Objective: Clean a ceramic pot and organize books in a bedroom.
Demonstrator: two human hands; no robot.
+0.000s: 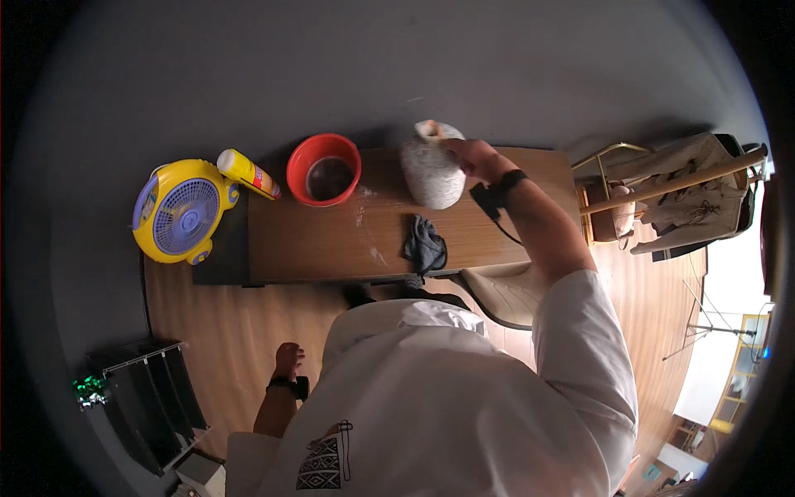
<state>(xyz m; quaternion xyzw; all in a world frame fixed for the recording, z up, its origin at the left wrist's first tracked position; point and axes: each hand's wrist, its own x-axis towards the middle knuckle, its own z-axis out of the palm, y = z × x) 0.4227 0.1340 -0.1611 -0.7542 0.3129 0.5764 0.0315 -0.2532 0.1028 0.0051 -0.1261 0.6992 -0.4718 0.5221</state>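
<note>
My right hand (pixel 477 160) reaches over the wooden table (pixel 310 242) and has its fingers at the neck of a mottled grey-white vase (pixel 435 177); whether they grip it is blurred. The vase has an orange-brown patch near its mouth. Below the vase lies a crumpled dark grey cloth (pixel 425 245), by the table's near edge. To the left stands a red plastic basin (pixel 298 168) with dark liquid in it. White smears mark the wood between basin and cloth. My left hand (pixel 289 360) hangs low beside my body, away from the table, with fingers partly curled and nothing visible in it.
A yellow-and-purple fan (pixel 186 214) and a yellow spray can (pixel 248 174) are at the left. A beige chair (pixel 512 292) touches the near edge. Clothes (pixel 689 186) hang on a rack at the right. A black shelf unit (pixel 149 397) stands lower left.
</note>
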